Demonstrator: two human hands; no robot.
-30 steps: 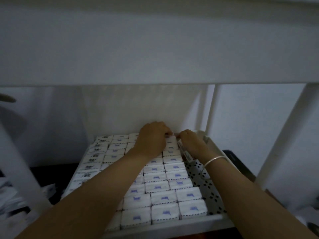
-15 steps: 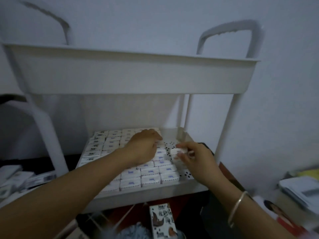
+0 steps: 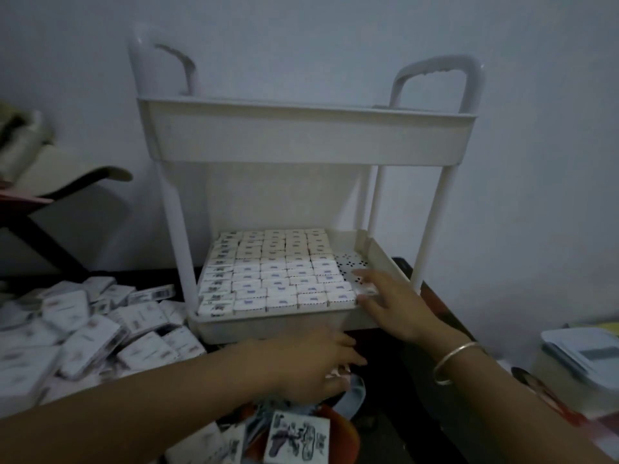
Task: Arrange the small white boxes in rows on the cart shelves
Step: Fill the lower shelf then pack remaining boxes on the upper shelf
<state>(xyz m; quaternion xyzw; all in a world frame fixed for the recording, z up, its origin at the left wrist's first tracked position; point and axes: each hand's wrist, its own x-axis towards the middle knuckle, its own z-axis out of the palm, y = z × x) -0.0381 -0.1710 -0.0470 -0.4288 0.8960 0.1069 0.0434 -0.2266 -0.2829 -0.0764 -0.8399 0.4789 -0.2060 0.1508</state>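
Observation:
Small white boxes [image 3: 278,276] fill most of the white cart's lower shelf [image 3: 268,326] in neat rows. A strip of dotted shelf floor [image 3: 351,262] shows bare along the right side. My right hand [image 3: 398,309], with a bangle on its wrist, reaches to the shelf's front right corner and pinches one small white box [image 3: 366,291] between fingers and thumb, next to the front row. My left hand [image 3: 315,363] hangs below the shelf's front edge over a heap of printed packets [image 3: 294,437]. Its fingertips are blurred, so I cannot tell whether it holds anything.
The upper shelf [image 3: 304,139] of the cart with two handles stands against a white wall. A large loose pile of white boxes [image 3: 87,333] lies on the floor at left. A stack of flat white items [image 3: 582,356] sits at right.
My view has pulled back and up. My left hand left the rows and dropped below the shelf. My right hand moved with its box to the front right corner.

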